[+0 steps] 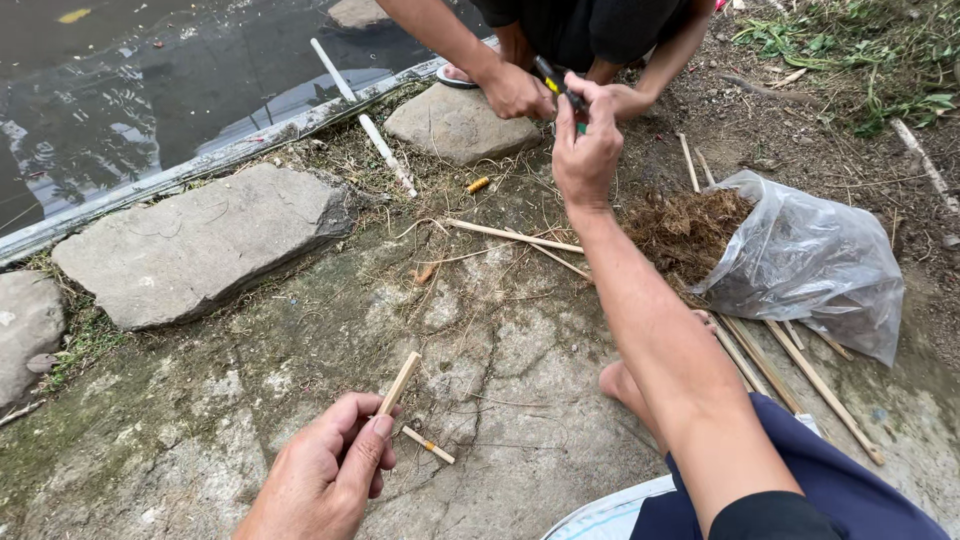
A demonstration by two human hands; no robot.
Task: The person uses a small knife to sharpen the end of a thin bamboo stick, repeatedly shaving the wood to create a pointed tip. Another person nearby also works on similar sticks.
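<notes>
Left hand (325,470) pinches a stick (399,384) above open ground; right hand (585,140) grasps a tool (560,85) beside another person's hands (515,92), near the bag (810,260).

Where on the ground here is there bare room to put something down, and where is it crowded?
Bare ground lies between the large flat stone and the left hand, which holds a short stick. It is crowded around the plastic bag, with its fibre pile and bamboo sticks, and up where the right hand meets another person's hands.
</notes>
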